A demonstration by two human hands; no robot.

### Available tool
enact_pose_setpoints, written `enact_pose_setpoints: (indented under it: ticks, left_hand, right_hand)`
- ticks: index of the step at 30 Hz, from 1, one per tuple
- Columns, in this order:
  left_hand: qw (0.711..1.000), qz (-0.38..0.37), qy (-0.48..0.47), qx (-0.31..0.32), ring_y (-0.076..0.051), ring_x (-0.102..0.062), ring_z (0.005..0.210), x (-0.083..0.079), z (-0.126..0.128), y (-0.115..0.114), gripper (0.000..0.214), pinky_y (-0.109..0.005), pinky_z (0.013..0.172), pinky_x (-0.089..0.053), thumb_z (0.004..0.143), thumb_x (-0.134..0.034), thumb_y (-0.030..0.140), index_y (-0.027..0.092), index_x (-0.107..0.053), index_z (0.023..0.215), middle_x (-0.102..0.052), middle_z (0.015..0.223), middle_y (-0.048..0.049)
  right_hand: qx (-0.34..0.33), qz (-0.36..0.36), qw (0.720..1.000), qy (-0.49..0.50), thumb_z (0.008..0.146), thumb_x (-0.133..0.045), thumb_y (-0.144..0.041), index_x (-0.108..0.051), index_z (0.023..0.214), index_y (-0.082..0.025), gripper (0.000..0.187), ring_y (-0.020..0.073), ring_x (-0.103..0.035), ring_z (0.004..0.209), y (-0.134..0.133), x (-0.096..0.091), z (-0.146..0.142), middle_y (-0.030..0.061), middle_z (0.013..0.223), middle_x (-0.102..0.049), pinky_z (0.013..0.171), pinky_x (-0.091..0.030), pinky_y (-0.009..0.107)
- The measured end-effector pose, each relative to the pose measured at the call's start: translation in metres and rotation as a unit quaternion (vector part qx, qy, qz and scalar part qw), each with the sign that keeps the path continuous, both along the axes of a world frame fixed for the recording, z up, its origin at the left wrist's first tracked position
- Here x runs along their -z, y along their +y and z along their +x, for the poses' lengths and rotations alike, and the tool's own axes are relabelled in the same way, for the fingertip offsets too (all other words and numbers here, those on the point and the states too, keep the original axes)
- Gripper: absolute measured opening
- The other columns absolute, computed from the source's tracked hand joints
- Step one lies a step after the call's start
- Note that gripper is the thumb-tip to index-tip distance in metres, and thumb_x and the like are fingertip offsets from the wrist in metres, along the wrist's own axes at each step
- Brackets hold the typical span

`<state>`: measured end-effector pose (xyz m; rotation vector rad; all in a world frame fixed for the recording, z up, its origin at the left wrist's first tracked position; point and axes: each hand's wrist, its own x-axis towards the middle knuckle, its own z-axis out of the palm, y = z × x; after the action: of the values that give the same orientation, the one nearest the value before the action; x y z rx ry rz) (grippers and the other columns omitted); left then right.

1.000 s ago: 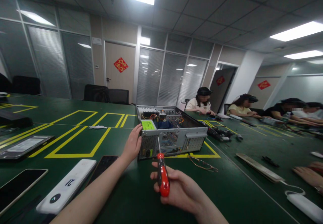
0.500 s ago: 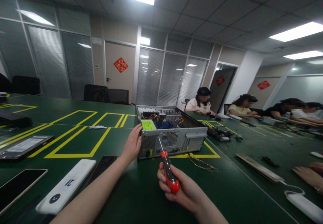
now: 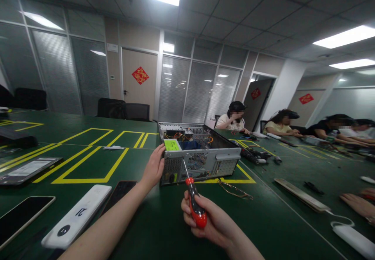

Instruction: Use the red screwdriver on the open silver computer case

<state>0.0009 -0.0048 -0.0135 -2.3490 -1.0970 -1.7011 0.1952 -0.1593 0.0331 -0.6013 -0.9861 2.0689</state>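
An open grey computer case (image 3: 202,156) lies on the green table (image 3: 164,221) with its back panel toward me. My left hand (image 3: 154,169) rests flat against the case's left rear corner, fingers stretched out. A red-and-black screwdriver (image 3: 193,203) sits in my right hand (image 3: 208,217), whose fingers are wrapped round the handle. The metal shaft points up and away, its tip at the case's back panel beside the fan grille. Inside the case I see wires and a green label (image 3: 172,145).
A white device marked 21 (image 3: 77,215), a dark phone (image 3: 118,195) and a second phone (image 3: 22,217) lie at my near left. A tablet (image 3: 27,170) lies farther left. A white power strip (image 3: 301,195) and another person's hand (image 3: 356,205) are at right. Several seated people work at the far right.
My right hand shifted right and tilted the screwdriver so its handle leans toward me; it then drew slightly left. My left hand stayed on the case.
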Motion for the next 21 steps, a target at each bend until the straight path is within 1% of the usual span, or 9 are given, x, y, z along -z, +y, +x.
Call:
enact_pose_setpoints:
  ticks: [3,5,7,9,12,15,17,21]
  left_hand:
    - [1.000,0.000,-0.002,0.002,-0.021,-0.033,0.132,0.000,0.000,0.000,0.042,-0.046,0.109,-0.030,0.093,-0.029,0.026,0.020,-0.031,0.135,-0.037,0.140,-0.0109]
    - [1.000,-0.001,-0.003,0.003,-0.021,-0.034,0.131,0.000,0.000,0.000,0.042,-0.046,0.109,-0.030,0.093,-0.029,0.026,0.020,-0.031,0.135,-0.037,0.139,-0.0109]
    - [1.000,-0.003,-0.002,0.003,-0.021,-0.034,0.131,-0.001,0.000,0.000,0.042,-0.046,0.109,-0.030,0.093,-0.029,0.025,0.020,-0.032,0.134,-0.037,0.139,-0.0111]
    - [1.000,-0.005,0.000,0.002,-0.021,-0.033,0.131,-0.001,-0.001,-0.001,0.042,-0.046,0.109,-0.030,0.093,-0.029,0.025,0.020,-0.032,0.134,-0.037,0.139,-0.0113]
    - [1.000,-0.006,0.002,0.001,-0.022,-0.033,0.131,-0.001,-0.001,-0.001,0.042,-0.047,0.108,-0.030,0.093,-0.029,0.026,0.020,-0.032,0.134,-0.037,0.140,-0.0114]
    - [1.000,0.005,0.001,0.001,-0.021,-0.033,0.132,0.000,0.000,0.000,0.042,-0.047,0.109,-0.029,0.093,-0.028,0.026,0.020,-0.031,0.135,-0.037,0.139,-0.0114]
    - [1.000,0.005,0.001,-0.001,-0.021,-0.033,0.132,0.000,0.000,0.001,0.042,-0.046,0.109,-0.029,0.093,-0.028,0.025,0.020,-0.031,0.135,-0.037,0.139,-0.0112]
    - [1.000,0.002,0.003,-0.001,-0.021,-0.033,0.132,0.000,0.000,0.001,0.043,-0.046,0.109,-0.029,0.093,-0.028,0.026,0.020,-0.030,0.135,-0.037,0.139,-0.0113]
  right_hand:
    - [-0.019,0.006,1.000,-0.007,0.079,-0.058,-0.040,-0.044,0.097,-0.022,0.029,0.0065,-0.045,0.056,-0.001,0.001,-0.002,-0.0018,0.077,-0.048,0.041,-0.020,0.017]
    - [-0.047,0.011,0.998,-0.027,0.078,-0.059,-0.040,-0.043,0.097,-0.022,0.031,0.0071,-0.047,0.056,-0.001,0.005,-0.004,-0.0019,0.077,-0.050,0.041,-0.022,0.017]
    - [-0.081,0.011,0.995,-0.062,0.075,-0.062,-0.040,-0.042,0.094,-0.022,0.033,0.0080,-0.049,0.055,0.000,0.012,-0.007,-0.0020,0.076,-0.051,0.041,-0.025,0.017]
    - [-0.099,-0.003,0.989,-0.107,0.072,-0.064,-0.038,-0.040,0.092,-0.021,0.035,0.0089,-0.052,0.054,0.001,0.021,-0.011,-0.0019,0.074,-0.053,0.042,-0.026,0.017]
    - [-0.115,-0.029,0.979,-0.164,0.069,-0.065,-0.035,-0.040,0.092,-0.020,0.037,0.0096,-0.054,0.054,0.004,0.037,-0.017,-0.0012,0.073,-0.057,0.042,-0.026,0.017]
    - [-0.122,-0.038,0.975,-0.183,0.066,-0.066,-0.037,-0.040,0.090,-0.020,0.039,0.0090,-0.054,0.050,0.006,0.047,-0.021,-0.0028,0.070,-0.057,0.043,-0.029,0.018]
    - [-0.122,-0.048,0.973,-0.191,0.065,-0.066,-0.037,-0.040,0.090,-0.020,0.040,0.0089,-0.054,0.049,0.007,0.050,-0.023,-0.0032,0.068,-0.057,0.043,-0.031,0.019]
    - [-0.119,-0.062,0.969,-0.207,0.065,-0.067,-0.039,-0.039,0.090,-0.021,0.042,0.0089,-0.054,0.049,0.008,0.050,-0.023,-0.0031,0.069,-0.057,0.041,-0.031,0.018]
